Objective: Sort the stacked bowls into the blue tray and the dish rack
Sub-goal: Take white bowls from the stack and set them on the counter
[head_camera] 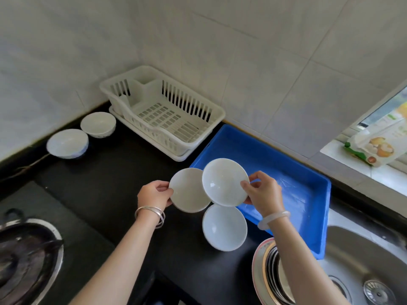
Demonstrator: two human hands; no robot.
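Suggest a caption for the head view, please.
By the blue tray, the left hand holds one white bowl and the right hand a second bowl; a third bowl rests on the counter.

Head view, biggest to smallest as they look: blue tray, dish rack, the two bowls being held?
1. blue tray, nearer the camera, so unsure against the rack.
2. dish rack.
3. left-hand bowl and right-hand bowl: alike, no ranking.

Black counter (pixel 110 183), gas burner (pixel 26 256) left, steel sink (pixel 370 260) right, packet (pixel 378 146) on windowsill (pixel 332 150)
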